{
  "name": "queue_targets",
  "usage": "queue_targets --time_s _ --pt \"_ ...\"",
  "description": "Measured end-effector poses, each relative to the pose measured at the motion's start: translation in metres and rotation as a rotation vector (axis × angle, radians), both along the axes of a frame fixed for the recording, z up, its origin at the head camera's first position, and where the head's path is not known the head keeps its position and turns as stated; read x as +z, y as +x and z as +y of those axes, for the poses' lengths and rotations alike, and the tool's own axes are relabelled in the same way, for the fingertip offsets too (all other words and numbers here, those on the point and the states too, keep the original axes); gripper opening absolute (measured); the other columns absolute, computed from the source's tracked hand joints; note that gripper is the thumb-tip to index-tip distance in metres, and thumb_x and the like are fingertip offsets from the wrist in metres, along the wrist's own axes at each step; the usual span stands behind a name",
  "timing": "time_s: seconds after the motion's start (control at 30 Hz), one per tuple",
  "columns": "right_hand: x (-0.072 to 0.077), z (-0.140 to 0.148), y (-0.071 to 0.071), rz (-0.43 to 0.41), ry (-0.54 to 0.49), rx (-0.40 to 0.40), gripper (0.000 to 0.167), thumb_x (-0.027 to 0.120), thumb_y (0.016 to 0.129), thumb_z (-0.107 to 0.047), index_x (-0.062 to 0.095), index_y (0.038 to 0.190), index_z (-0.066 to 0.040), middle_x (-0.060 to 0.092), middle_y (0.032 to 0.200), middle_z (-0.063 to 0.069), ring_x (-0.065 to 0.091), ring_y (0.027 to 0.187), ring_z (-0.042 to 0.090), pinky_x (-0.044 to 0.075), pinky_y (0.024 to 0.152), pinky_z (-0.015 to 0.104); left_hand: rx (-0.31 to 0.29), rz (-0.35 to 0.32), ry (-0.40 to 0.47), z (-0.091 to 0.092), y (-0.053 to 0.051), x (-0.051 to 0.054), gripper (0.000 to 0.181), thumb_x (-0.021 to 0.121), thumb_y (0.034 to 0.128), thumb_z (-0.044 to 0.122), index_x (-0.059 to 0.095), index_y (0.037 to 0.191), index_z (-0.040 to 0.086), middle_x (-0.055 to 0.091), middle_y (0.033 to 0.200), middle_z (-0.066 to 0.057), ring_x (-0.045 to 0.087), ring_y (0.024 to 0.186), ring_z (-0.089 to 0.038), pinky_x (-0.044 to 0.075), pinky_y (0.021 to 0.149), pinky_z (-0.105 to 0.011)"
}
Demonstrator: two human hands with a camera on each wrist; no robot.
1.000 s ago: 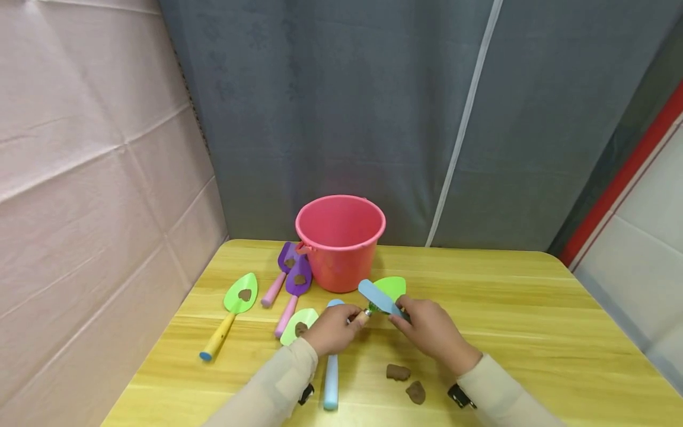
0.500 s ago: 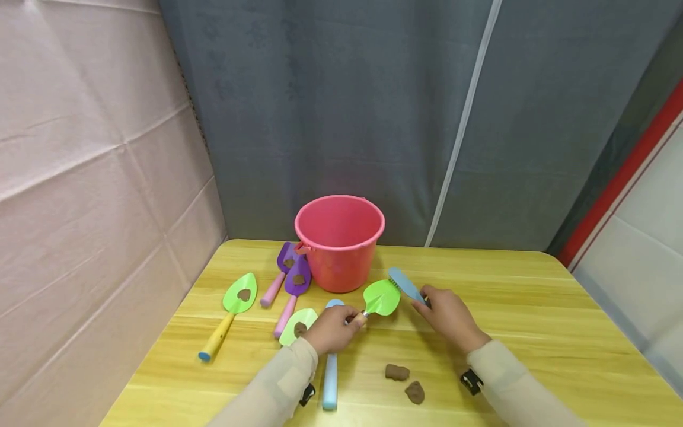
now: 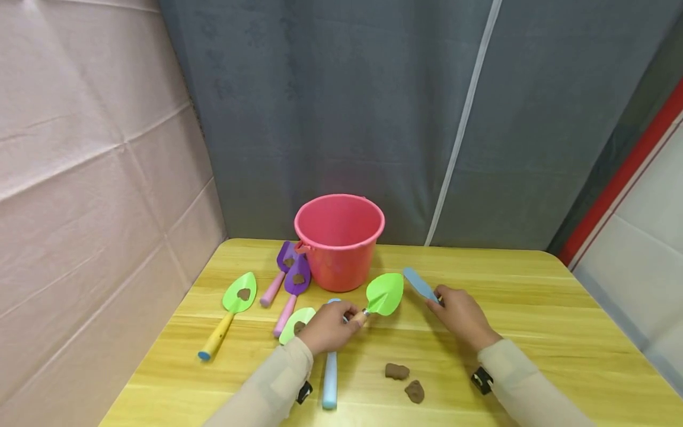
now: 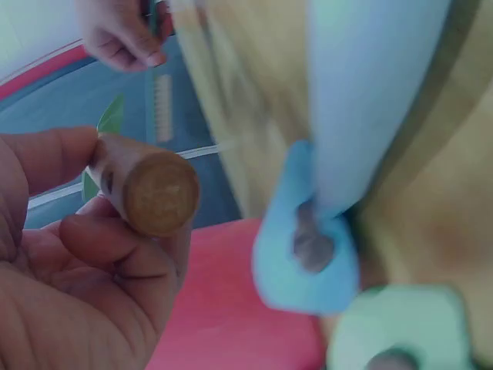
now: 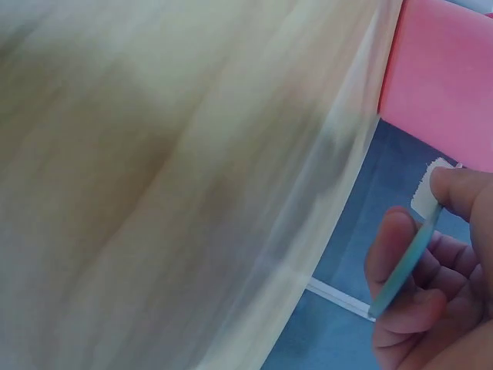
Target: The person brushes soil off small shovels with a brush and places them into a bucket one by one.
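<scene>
Between thumb and fingers, my left hand (image 3: 329, 327) pinches the short wooden handle (image 4: 160, 193) of a small trowel, its bright green blade (image 3: 385, 294) raised over the table. My right hand (image 3: 463, 315) grips a blue brush (image 3: 420, 284); its pale bristles (image 5: 428, 187) show in the right wrist view. The brush tip is close to the blade's right edge, with a small gap seen from the head. Below the hands lie two brown lumps (image 3: 397, 371). Under the left hand a blue trowel (image 3: 330, 382) and a pale green trowel (image 3: 290, 327) are partly hidden.
A pink bucket (image 3: 341, 267) stands behind the hands. Left of it lie two purple trowels (image 3: 297, 274) with pink handles and a green trowel (image 3: 217, 335) with a yellow handle, brown bits on their blades. A grey curtain (image 3: 331, 118) hangs behind the wooden table (image 3: 533, 308).
The right hand has drawn the brush right, from across the green blade to just beyond its edge. The left hand stays nearly in place while the trowel blade tilts.
</scene>
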State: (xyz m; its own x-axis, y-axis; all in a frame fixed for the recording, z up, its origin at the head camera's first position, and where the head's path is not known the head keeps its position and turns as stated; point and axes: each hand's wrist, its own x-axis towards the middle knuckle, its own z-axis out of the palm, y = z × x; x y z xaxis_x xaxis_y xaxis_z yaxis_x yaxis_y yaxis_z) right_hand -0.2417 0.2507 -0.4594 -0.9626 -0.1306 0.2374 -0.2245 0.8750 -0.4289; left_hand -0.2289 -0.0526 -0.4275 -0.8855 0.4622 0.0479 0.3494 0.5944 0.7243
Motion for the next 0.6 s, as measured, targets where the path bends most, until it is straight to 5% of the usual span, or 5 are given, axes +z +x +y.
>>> queue_targets --time_s 0.17,0.33,0.6 --pt "-0.001 0.003 0.002 -0.008 -0.007 0.007 0.015 0.067 0.095 -0.018 0.062 0.095 -0.004 0.042 0.054 -0.004 0.033 0.045 0.009 0.027 0.043 0.024 -0.021 -0.011 0.09 -0.011 0.0 0.026 0.015 0.065 0.0954 0.018 0.065 0.107 0.008 0.062 0.092 0.002 0.059 0.075 -0.012 0.052 0.066 -0.031" --pt "-0.002 0.003 0.002 0.001 -0.007 0.01 0.014 0.068 0.095 -0.017 0.063 0.095 -0.004 0.042 0.054 -0.004 0.032 0.045 0.008 0.026 0.042 0.024 0.019 0.048 0.098 -0.026 -0.004 0.06 0.015 0.067 0.0953 0.018 0.065 0.107 0.011 0.062 0.088 0.004 0.06 0.076 -0.014 0.053 0.069 -0.033" --pt "-0.002 0.002 0.004 0.008 -0.006 0.022 0.014 0.068 0.095 -0.017 0.063 0.095 -0.004 0.042 0.054 -0.004 0.032 0.045 0.008 0.026 0.042 0.024 0.126 0.175 0.078 -0.049 -0.031 0.111 0.021 0.068 0.0946 0.023 0.069 0.11 0.009 0.067 0.098 -0.001 0.058 0.082 -0.019 0.052 0.072 -0.035"
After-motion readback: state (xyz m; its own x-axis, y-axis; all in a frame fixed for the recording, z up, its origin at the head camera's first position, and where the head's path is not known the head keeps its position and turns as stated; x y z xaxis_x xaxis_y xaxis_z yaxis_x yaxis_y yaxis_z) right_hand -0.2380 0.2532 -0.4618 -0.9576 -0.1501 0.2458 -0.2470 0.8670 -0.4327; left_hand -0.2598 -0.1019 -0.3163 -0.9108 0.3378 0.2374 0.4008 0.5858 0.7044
